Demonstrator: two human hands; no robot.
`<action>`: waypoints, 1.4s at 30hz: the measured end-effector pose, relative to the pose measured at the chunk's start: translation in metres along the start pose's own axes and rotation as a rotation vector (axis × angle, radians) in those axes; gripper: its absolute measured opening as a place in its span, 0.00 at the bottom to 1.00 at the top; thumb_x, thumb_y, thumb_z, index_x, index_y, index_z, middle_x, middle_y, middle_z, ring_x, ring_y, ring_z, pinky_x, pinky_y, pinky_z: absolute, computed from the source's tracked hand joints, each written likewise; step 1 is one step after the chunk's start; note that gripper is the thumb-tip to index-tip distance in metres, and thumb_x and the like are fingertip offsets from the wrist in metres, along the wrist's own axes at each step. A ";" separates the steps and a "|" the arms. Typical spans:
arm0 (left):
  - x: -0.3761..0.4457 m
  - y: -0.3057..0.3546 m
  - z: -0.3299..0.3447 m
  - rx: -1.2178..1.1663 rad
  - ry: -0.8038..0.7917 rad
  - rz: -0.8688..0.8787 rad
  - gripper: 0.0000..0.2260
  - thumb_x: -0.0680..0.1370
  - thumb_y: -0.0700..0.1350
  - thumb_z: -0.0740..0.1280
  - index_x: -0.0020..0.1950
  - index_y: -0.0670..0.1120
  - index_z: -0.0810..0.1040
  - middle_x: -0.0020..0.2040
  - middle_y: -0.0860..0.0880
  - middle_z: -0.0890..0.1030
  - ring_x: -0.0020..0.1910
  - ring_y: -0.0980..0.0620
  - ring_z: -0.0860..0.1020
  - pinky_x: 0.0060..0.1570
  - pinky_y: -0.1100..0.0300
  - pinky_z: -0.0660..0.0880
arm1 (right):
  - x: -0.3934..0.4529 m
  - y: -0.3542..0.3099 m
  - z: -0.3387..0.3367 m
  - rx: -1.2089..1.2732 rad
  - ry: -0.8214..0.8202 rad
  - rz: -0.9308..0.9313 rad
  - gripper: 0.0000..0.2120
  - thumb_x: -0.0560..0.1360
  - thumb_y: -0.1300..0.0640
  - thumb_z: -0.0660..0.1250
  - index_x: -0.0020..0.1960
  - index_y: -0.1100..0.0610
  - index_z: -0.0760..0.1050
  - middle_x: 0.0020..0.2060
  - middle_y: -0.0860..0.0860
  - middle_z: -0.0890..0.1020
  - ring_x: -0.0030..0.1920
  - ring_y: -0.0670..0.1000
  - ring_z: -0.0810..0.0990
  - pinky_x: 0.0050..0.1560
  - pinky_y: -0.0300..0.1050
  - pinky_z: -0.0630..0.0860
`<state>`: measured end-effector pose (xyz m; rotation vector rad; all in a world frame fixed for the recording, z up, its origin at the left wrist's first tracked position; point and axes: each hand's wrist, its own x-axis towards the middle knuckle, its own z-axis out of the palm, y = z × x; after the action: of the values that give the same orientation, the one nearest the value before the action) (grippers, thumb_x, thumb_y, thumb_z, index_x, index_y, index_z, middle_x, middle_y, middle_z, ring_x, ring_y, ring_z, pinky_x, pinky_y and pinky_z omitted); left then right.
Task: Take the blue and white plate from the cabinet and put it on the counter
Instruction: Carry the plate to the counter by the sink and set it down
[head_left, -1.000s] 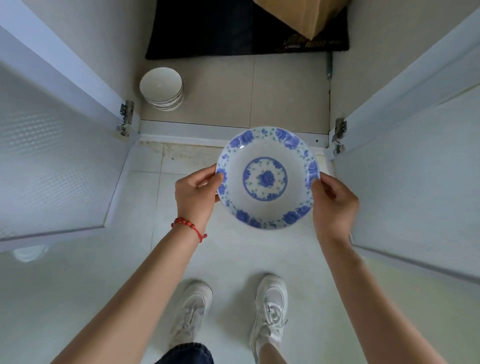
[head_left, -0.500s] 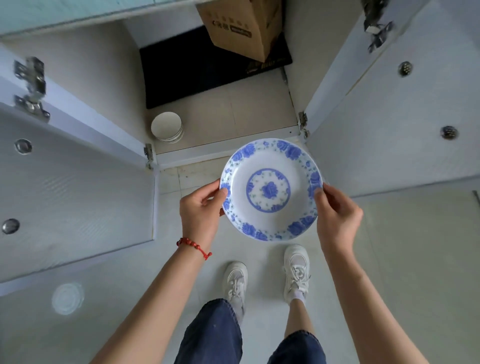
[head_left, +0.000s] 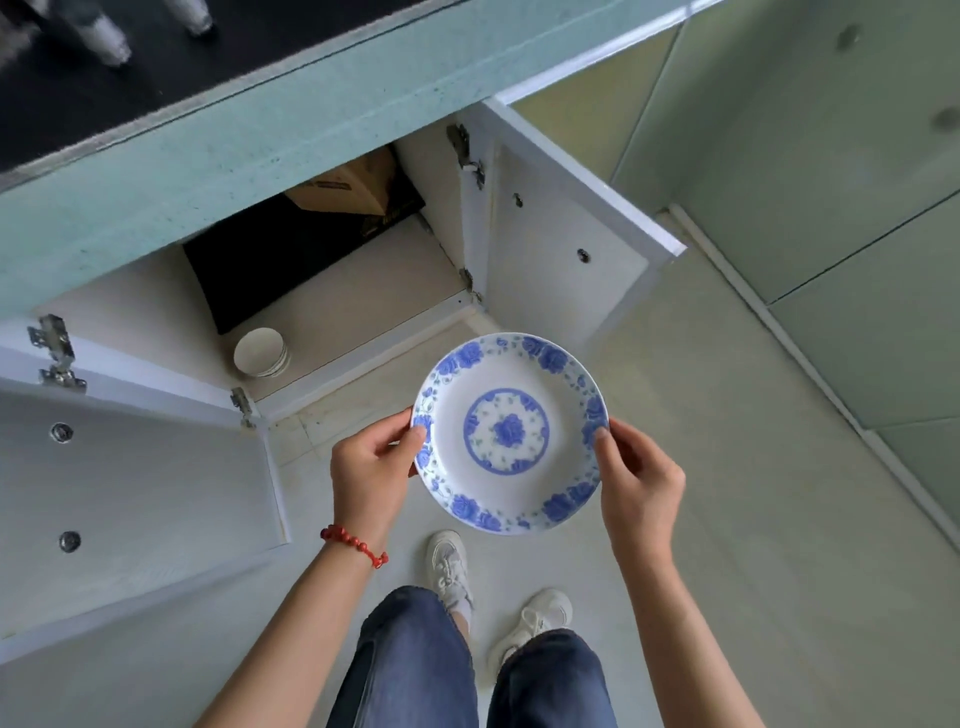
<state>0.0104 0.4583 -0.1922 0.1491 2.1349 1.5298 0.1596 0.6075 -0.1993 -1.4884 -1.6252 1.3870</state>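
The blue and white plate (head_left: 510, 432) has blue flowers round its rim and a blue ring in the middle. I hold it level in front of the open cabinet (head_left: 332, 291), above the floor. My left hand (head_left: 371, 467) grips its left rim, with a red bead bracelet at the wrist. My right hand (head_left: 641, 486) grips its right rim. The counter (head_left: 171, 156) runs across the top, with a pale green front edge and a dark top.
Both white cabinet doors, left (head_left: 130, 499) and right (head_left: 566, 249), stand wide open. Inside are a stack of white bowls (head_left: 261, 352), a black mat and a cardboard box (head_left: 353, 189). Clear cups (head_left: 106, 31) stand on the counter. My feet in white shoes are below.
The plate has come out and up from the cabinet, held in both hands. My view has risen and drawn back; the counter now shows at the top.
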 end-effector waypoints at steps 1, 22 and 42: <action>-0.009 0.006 0.008 0.009 -0.020 0.005 0.10 0.72 0.38 0.67 0.48 0.51 0.82 0.36 0.60 0.85 0.37 0.57 0.82 0.32 0.66 0.78 | -0.004 -0.003 -0.017 0.011 0.026 0.000 0.07 0.71 0.62 0.67 0.43 0.52 0.81 0.37 0.51 0.83 0.35 0.43 0.78 0.40 0.37 0.75; -0.177 0.106 0.223 0.099 -0.659 0.142 0.09 0.72 0.33 0.66 0.50 0.41 0.81 0.40 0.50 0.83 0.32 0.60 0.81 0.29 0.69 0.77 | -0.078 0.019 -0.301 0.281 0.662 0.145 0.07 0.71 0.61 0.66 0.45 0.53 0.81 0.40 0.47 0.84 0.42 0.44 0.81 0.41 0.33 0.77; -0.087 0.224 0.446 0.126 -0.838 0.177 0.09 0.72 0.33 0.66 0.46 0.44 0.82 0.37 0.53 0.83 0.32 0.59 0.81 0.30 0.65 0.79 | 0.124 -0.029 -0.380 0.324 0.869 0.129 0.07 0.71 0.63 0.66 0.45 0.55 0.82 0.40 0.47 0.84 0.41 0.44 0.82 0.42 0.37 0.79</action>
<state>0.2461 0.8891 -0.0655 0.8743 1.5494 1.1197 0.4531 0.8513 -0.0776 -1.6685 -0.7391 0.8018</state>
